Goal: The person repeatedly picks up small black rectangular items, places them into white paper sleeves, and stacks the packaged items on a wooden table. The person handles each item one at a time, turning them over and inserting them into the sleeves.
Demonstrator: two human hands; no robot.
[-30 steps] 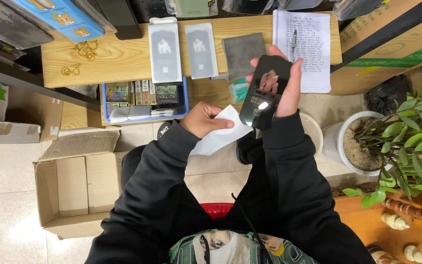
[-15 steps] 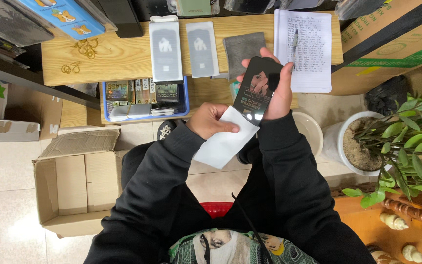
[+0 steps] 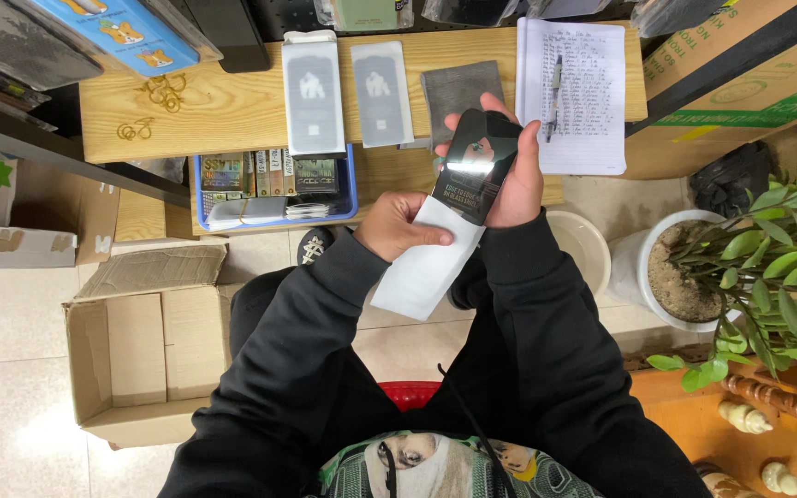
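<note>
Our right hand (image 3: 516,175) holds the black phone (image 3: 472,171) by its edges, above the wooden surface (image 3: 223,111). Our left hand (image 3: 398,226) pinches the white sleeve (image 3: 422,267) under the phone. The phone looks smooth, slippery and breakable.

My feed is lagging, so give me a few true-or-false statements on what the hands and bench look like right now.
1. The right hand holds a glossy black sleeve. True.
2. The left hand is empty. False: it pinches a white card sticking out of the sleeve.
3. A pen lies on the written sheet. True.
4. The cardboard box stands on the bench. False: it sits open on the floor.
5. A potted plant stands at the right. True.
</note>
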